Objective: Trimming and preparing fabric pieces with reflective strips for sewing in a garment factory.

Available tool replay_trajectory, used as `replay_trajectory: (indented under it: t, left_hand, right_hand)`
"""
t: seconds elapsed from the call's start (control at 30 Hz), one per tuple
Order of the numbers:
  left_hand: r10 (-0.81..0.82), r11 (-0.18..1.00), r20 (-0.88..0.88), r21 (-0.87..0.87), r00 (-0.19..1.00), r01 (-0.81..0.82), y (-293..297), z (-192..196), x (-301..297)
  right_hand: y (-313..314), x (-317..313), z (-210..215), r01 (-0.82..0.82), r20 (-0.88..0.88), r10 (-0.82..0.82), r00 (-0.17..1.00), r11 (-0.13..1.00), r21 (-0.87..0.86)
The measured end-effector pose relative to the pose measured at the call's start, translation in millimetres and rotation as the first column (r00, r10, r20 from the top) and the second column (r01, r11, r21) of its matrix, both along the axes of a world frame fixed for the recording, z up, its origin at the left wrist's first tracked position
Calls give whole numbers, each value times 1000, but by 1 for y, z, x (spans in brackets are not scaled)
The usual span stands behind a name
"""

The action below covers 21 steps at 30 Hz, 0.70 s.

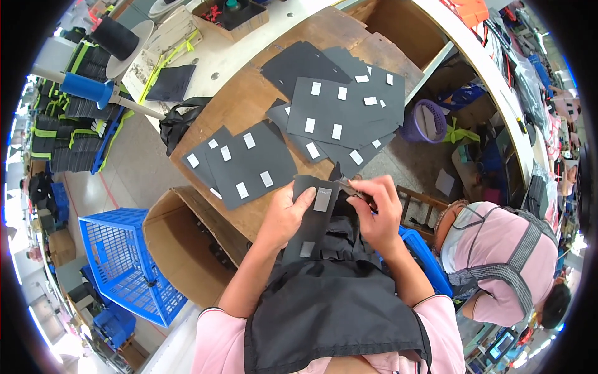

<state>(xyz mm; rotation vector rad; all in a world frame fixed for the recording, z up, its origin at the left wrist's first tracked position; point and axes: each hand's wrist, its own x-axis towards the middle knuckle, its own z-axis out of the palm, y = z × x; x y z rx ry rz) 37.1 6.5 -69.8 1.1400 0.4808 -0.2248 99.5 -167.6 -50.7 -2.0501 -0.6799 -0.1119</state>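
My left hand [285,215] grips a dark grey fabric panel [309,227] with silver-white rectangular patches, its thumb lying flat on the near face. The panel hangs upright in front of my black apron [336,305]. At the panel's upper right edge, my right hand [381,210] is closed in a pinch. Something small and dark shows between its fingers, too hidden to name. Beyond my hands, similar grey panels lie in two loose groups on the brown wooden board: a left pile [249,165] and a larger right pile [327,115]. A plain dark sheet [302,65] lies at the back.
To my left stand an open cardboard box [177,240] and a blue plastic crate [118,262]. A purple basket [425,121] is under the table at right. Another person [498,255] in pink bends close by on the right. Stacked dark bundles [68,124] with yellow-green trim stand far left.
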Motion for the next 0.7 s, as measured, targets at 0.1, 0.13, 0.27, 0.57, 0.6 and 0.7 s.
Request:
replay_trajectory:
  t: [0.1,0.13,0.27,0.57,0.6,0.7]
  left_hand:
    - [13,969,12,246,1000,-16,0,-23,-3]
    - [12,969,12,245,1000,-14,0,-21,-2]
    - [76,996,-40,-36,996,-78,3,-11,4]
    - [-66,980,-169,-194,983,32,10,0,-1]
    - [-15,978,-185,-205,983,-24,10,2,-2]
    - [30,976,-151,-207,988,-62,10,5,-3]
  right_hand:
    - [4,25,2,-89,-407,140,903,986,140]
    - [3,34,-1,-88,-407,138,903,986,139]
    - [-7,51,-7,-442,-646,382,661,894,76]
    - [15,10,-8,2,-406,7,914,1000,21]
    - [14,4,2,26,-252,-35,967,999,-40]
    - [-2,-15,1,19,-175,-36,984,995,-98]
